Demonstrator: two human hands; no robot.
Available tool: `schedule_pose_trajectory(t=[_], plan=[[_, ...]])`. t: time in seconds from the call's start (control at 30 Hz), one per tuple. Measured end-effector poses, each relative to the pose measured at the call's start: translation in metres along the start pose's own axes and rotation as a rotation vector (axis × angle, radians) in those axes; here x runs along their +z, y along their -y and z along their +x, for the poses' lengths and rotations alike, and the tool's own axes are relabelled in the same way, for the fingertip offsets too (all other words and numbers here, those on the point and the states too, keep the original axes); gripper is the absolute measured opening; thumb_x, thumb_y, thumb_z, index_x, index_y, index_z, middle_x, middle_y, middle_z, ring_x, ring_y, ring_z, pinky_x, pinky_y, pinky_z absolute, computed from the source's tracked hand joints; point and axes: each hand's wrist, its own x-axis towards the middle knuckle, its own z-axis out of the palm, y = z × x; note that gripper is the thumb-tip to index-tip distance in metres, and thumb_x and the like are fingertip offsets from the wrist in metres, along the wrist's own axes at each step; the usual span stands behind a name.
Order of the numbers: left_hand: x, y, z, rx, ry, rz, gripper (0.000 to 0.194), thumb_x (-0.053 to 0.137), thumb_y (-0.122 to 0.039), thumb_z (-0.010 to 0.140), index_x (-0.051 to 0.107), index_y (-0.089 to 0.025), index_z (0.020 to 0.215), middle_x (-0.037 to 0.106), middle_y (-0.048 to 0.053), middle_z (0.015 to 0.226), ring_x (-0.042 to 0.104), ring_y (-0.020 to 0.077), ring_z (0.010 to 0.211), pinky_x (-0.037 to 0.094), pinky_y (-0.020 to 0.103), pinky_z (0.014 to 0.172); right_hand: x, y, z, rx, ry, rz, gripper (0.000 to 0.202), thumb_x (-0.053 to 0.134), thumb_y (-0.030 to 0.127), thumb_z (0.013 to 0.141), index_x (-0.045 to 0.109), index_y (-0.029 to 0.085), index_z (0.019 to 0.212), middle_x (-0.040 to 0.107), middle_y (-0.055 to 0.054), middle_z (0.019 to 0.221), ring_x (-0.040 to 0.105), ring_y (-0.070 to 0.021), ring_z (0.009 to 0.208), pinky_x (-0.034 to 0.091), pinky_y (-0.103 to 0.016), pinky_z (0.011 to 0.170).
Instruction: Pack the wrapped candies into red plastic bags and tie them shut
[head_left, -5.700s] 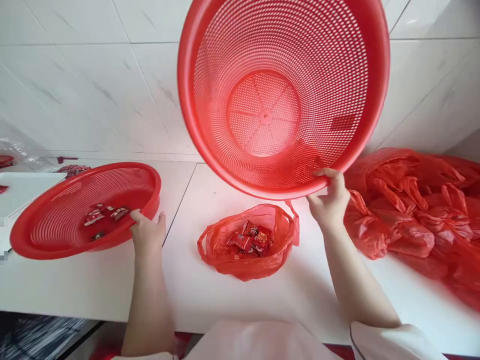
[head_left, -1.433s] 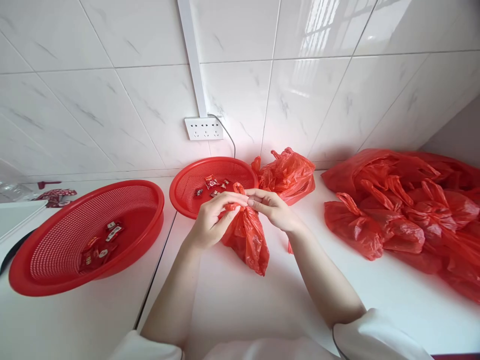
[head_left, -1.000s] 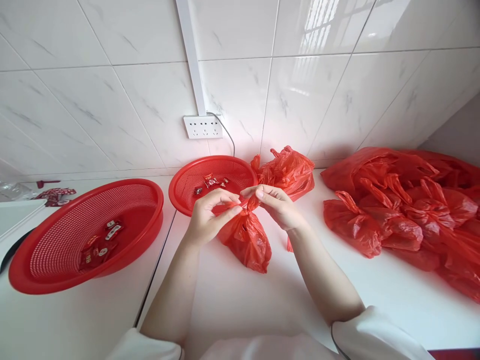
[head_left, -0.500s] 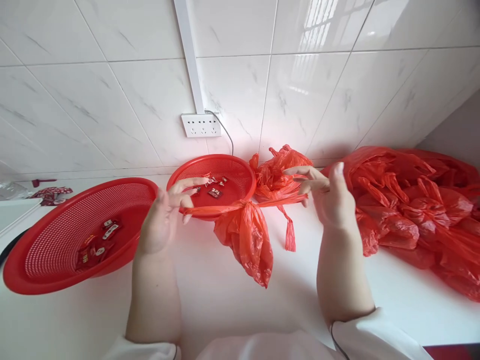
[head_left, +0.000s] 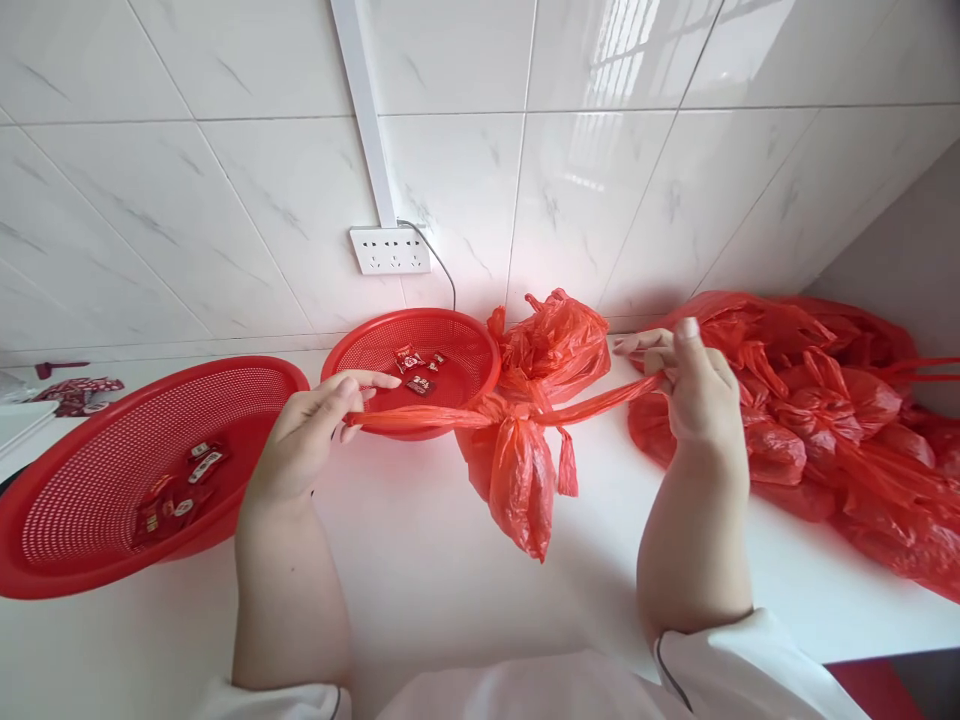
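Note:
A small red plastic bag [head_left: 517, 485] hangs over the white table, its two handles stretched sideways from a gathered knot at the top. My left hand [head_left: 311, 430] pinches the end of one handle, in front of the smaller basket. The other handle is pinched in my right hand [head_left: 697, 390], its thumb raised and some fingers extended. Whatever the bag contains is hidden by the film. Behind it, against the wall, lies a heap of red plastic bags [head_left: 559, 340].
A large red perforated basket [head_left: 90, 500] with several wrapped packets [head_left: 202, 465] is at left. A smaller red basket [head_left: 352, 365] with a few wrapped packets stands at the wall. Filled red bags [head_left: 825, 430] pile up at right. A power socket [head_left: 390, 250] is on the tiles.
My hands have moved farther apart, pulling the handles longer and tighter. The bag has shifted slightly right, and the knot looks more closely gathered. The whole view has shifted a little.

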Motion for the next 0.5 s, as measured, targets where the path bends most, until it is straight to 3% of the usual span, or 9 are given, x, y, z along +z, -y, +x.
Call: schedule_pose_trajectory(t=[0.17,0.23,0.3,0.37,0.43,0.5], plan=[[0.010,0.002,0.003,-0.080,0.244,0.351,0.034,0.047,-0.050,0.092,0.069,-0.025,0.084,0.067,0.002,0.077,0.063,0.0196,0.084,0.047,0.031,0.086,-0.004,0.010,-0.006,-0.036,0.548,-0.337,0.045,0.047,0.052,0.094,0.059,0.021,0.064,0.066,-0.002,0.079,0.059,-0.0159,0.068,0.044,-0.031,0.066],[0.015,0.003,0.005,-0.113,0.297,0.453,0.037,0.047,-0.053,0.091,0.070,-0.025,0.081,0.070,0.002,0.084,0.064,0.0211,0.089,0.048,0.029,0.081,0.007,0.014,-0.010,-0.083,0.646,-0.413,0.034,0.051,0.052,0.092,0.067,0.023,0.084,0.069,-0.002,0.091,0.063,-0.0190,0.081,0.047,-0.032,0.073],[0.018,0.004,0.007,-0.134,0.295,0.499,0.035,0.049,-0.054,0.090,0.070,-0.027,0.085,0.071,0.000,0.096,0.066,0.0215,0.093,0.051,0.028,0.077,0.026,0.015,-0.017,-0.139,0.636,-0.463,0.037,0.055,0.053,0.089,0.063,0.026,0.112,0.067,-0.005,0.112,0.063,-0.0225,0.100,0.049,-0.036,0.083],[0.018,0.005,0.008,-0.132,0.226,0.513,0.031,0.051,-0.054,0.088,0.069,-0.031,0.096,0.071,-0.001,0.109,0.066,0.0211,0.097,0.052,0.027,0.078,0.051,0.013,-0.028,-0.177,0.680,-0.553,0.052,0.061,0.054,0.084,0.054,0.025,0.127,0.063,-0.009,0.124,0.060,-0.0268,0.112,0.047,-0.040,0.091],[0.014,0.007,0.008,-0.115,0.154,0.528,0.031,0.052,-0.054,0.088,0.067,-0.031,0.104,0.068,0.001,0.117,0.066,0.0221,0.103,0.053,0.028,0.081,0.075,0.007,-0.043,-0.162,0.872,-0.696,0.061,0.067,0.055,0.078,0.054,0.022,0.128,0.065,-0.012,0.119,0.059,-0.0320,0.112,0.046,-0.044,0.092],[0.009,0.010,0.008,-0.109,0.138,0.558,0.033,0.053,-0.054,0.088,0.067,-0.030,0.106,0.069,0.004,0.118,0.066,0.0240,0.105,0.053,0.030,0.082,0.094,-0.003,-0.059,-0.110,1.060,-0.842,0.070,0.073,0.051,0.072,0.051,0.019,0.131,0.067,-0.014,0.110,0.064,-0.0336,0.099,0.048,-0.044,0.084]])
